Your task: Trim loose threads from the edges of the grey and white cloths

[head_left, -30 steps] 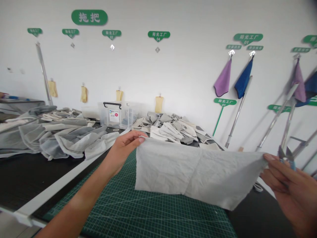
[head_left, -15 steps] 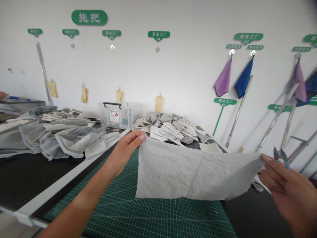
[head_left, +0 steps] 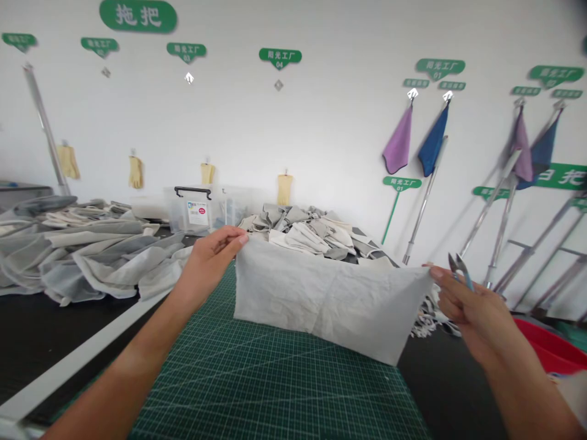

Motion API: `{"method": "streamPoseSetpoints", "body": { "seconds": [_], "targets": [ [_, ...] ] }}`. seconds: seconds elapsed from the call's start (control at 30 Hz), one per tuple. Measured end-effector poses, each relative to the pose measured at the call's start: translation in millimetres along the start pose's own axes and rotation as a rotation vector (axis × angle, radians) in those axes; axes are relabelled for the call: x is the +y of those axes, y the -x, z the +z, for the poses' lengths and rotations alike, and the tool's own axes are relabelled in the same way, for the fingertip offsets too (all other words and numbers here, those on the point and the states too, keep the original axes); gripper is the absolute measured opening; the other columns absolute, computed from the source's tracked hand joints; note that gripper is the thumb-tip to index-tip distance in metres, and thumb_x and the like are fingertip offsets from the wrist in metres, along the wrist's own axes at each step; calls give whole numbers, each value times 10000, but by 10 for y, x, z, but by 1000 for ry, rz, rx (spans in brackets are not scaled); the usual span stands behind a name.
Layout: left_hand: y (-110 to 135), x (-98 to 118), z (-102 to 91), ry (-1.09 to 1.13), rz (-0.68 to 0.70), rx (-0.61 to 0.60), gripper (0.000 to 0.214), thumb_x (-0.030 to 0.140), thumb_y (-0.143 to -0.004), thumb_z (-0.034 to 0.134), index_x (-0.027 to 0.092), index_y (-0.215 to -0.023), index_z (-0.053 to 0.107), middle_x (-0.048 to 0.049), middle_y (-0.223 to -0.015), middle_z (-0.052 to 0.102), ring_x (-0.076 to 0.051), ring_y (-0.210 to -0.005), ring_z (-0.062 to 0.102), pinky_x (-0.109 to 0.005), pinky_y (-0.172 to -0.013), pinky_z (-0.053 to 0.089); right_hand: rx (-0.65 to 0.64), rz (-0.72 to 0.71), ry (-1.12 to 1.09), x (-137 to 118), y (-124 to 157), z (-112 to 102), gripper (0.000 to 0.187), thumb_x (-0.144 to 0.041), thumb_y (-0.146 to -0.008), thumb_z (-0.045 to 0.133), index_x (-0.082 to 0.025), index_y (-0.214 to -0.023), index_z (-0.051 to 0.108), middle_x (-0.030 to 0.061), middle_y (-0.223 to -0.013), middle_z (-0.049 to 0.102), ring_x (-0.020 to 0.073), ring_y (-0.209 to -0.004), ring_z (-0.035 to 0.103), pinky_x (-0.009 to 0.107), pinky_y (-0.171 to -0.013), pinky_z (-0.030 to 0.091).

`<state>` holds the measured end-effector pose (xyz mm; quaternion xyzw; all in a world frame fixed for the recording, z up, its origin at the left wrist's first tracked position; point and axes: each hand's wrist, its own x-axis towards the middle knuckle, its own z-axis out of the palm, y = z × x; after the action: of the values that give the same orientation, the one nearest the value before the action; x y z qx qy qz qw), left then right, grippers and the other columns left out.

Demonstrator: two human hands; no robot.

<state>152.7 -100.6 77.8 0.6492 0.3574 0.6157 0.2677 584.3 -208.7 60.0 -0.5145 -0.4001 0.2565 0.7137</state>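
A light grey rectangle of cloth point(head_left: 321, 296) hangs stretched between my two hands, creased down its middle. My left hand point(head_left: 214, 260) pinches its upper left corner between thumb and fingers. At the upper right corner, my right hand point(head_left: 472, 305) grips the cloth with its fingertips. That same hand also keeps a pair of thread snips point(head_left: 461, 270), blades pointing up, with the handle mostly hidden in the fingers. Beneath the cloth lies a green cutting mat point(head_left: 275, 391) with a white grid.
Grey cloths point(head_left: 101, 250) are heaped on the left, and a pile of cloth pieces point(head_left: 307, 229) lies behind the mat. A clear plastic box point(head_left: 188, 211) stands between them. Cloth scraps point(head_left: 428, 315) and a red basin point(head_left: 550, 345) are at right. Poles point(head_left: 426, 198) lean on the wall.
The view has turned to the right, bringing the red basin and scraps into sight. My right hand has come further in, and the cloth's lower right corner now hangs lower.
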Motion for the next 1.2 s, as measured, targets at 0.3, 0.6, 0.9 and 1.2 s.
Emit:
{"method": "streamPoseSetpoints", "body": {
  "seconds": [0.3, 0.6, 0.9, 1.2],
  "targets": [
    [-24, -23, -6, -41, 65, 77, 265, 463, -854, 692, 219, -954, 720, -39, -961, 698, -204, -907, 603, -274, -795, 457, 60, -53, 113, 180, -53, 61, 405, -416, -712, 870, -123, -951, 725, -86, -564, 301, 32, -475, 223, 175, -400, 153],
    [-120, -23, 27, -41, 90, 117, 265, 449, -858, 667, 209, -960, 713, -39, -929, 681, -193, -883, 596, -291, -800, 468, 137, -50, 141, 0, -73, 128, 456, -444, -628, 905, -142, -912, 715, -82, -500, 337, 48, -451, 243, 201, -380, 159],
    [-220, 28, 5, 25, 76, 139, 270, 443, -849, 681, 198, -961, 703, -42, -908, 669, -182, -847, 598, -292, -758, 486, 127, -109, 135, -144, -149, 125, 402, -400, -675, 893, -151, -943, 726, -67, -574, 337, 54, -490, 248, 255, -435, 131],
    [-8, 135, 117, 62, -50, -90, 268, 467, -846, 698, 219, -945, 721, -39, -959, 689, -208, -906, 613, -315, -815, 478, -28, -43, 225, -178, 77, 410, 483, -499, -704, 852, -127, -988, 732, -80, -516, 305, 62, -486, 238, 219, -444, 157]
  ]
}}
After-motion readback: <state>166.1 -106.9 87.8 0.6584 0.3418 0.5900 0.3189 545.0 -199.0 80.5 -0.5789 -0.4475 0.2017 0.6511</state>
